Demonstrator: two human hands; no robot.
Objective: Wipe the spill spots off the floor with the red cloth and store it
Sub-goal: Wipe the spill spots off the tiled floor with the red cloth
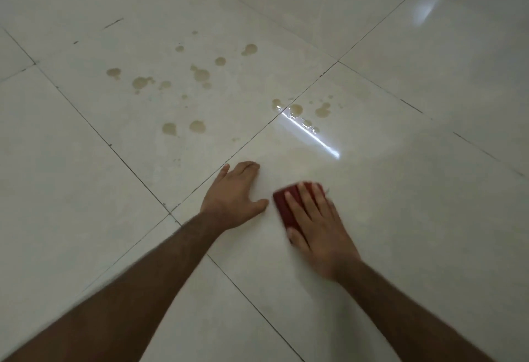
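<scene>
**Cloth down, spots still waiting**

On the pale tiled floor (400, 218), the right hand (317, 224) presses the red cloth (283, 204) flat, fingers straight and spread over it, thumb along its near edge. The cloth is folded small and lies near the middle of the view, toward 5 o'clock from the centre. Just beside it at 9 o'clock, the left hand (234, 193) rests palm-down on the tile, fingers relaxed and apart, holding nothing; it looks like a brace for the lean forward.

Up at 12 o'clock from the hands, the spill spots (200, 74) remain: a scatter of tan drops across the tile at 11 o'clock, and a second wet cluster (297, 111) straddling the grout line at 1 o'clock, glinting under a streak of reflected light. None looks smeared or thinned.

My read is that the wiping has barely begun. The cloth sits well apart from both clusters, so all of the cleaning is left, the nearer wet patch likely first. Storing the cloth comes after; no place for it shows.
</scene>
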